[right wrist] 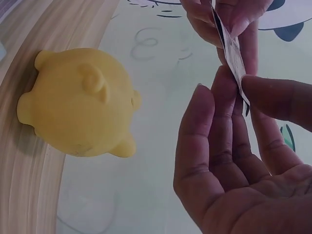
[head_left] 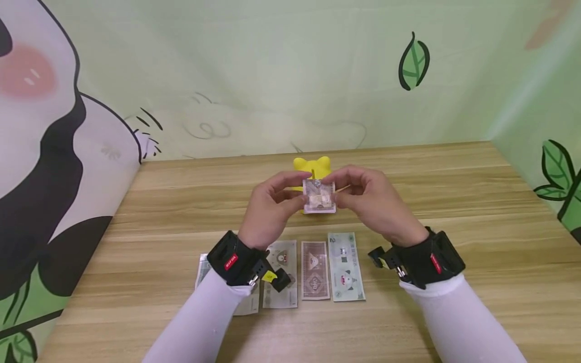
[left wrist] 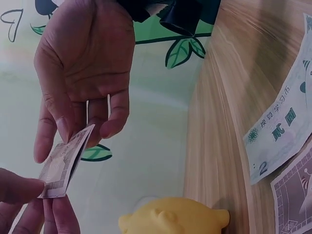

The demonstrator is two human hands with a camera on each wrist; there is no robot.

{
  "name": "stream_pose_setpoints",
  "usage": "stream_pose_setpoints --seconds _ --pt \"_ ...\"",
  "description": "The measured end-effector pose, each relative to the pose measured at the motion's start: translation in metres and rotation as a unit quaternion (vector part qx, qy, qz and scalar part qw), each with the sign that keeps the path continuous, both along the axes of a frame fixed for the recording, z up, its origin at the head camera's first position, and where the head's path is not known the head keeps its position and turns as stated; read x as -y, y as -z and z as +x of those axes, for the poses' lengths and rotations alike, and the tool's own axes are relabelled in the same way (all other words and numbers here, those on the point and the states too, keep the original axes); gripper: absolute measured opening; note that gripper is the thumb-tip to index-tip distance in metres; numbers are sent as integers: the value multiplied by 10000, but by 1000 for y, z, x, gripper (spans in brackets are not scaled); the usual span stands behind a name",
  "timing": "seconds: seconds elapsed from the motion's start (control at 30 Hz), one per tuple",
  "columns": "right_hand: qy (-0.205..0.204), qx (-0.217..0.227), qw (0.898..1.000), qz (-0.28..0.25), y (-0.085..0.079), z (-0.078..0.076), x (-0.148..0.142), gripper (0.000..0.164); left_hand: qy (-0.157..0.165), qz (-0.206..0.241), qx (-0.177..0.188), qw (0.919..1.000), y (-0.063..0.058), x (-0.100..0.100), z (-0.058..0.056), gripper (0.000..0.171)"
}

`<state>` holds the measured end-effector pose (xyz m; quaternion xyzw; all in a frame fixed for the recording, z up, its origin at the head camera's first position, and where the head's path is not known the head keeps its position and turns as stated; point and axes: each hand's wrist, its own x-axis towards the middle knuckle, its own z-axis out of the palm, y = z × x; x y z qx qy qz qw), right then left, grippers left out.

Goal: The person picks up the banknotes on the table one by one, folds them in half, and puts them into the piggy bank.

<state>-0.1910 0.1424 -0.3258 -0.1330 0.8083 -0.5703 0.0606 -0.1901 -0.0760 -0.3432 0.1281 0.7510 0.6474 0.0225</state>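
Observation:
A small folded play banknote [head_left: 320, 199], pinkish-brown with a pale border, is held up between both hands. My left hand [head_left: 272, 204] pinches its left edge between thumb and fingers. At the opposite edge, my right hand [head_left: 369, 201] grips it the same way. The note's folded layers stand slightly apart in the left wrist view, where its printed face [left wrist: 61, 168] shows. Just behind the hands stands a yellow pig-shaped bank [head_left: 313, 165], partly hidden by them in the head view. Its rounded body [right wrist: 85, 105] is plain in the right wrist view.
Several flat play notes lie in a row nearer me: a brown note [head_left: 314, 269], a greenish note [head_left: 346, 267] marked 2, and a grey note [head_left: 286, 287]. My left wrist covers others partly. The wooden table [head_left: 476, 201] meets a printed cloth backdrop [head_left: 272, 75].

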Motion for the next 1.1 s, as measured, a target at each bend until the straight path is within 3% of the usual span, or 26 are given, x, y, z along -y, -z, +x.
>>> stream_pose_setpoints --seconds 0.13,0.33,0.67,1.1 --pt "99 -70 9999 -38 -1 0 1 35 55 112 46 9999 0 -1 -1 45" --pt "176 25 9997 -190 -2 0 2 42 28 -146 233 9996 -1 -1 0 29" --pt "240 125 9996 22 -2 0 4 39 20 -276 251 9993 0 -1 0 28" --pt "338 208 9992 -92 -8 2 1 37 80 205 168 9996 -1 -3 -1 28"
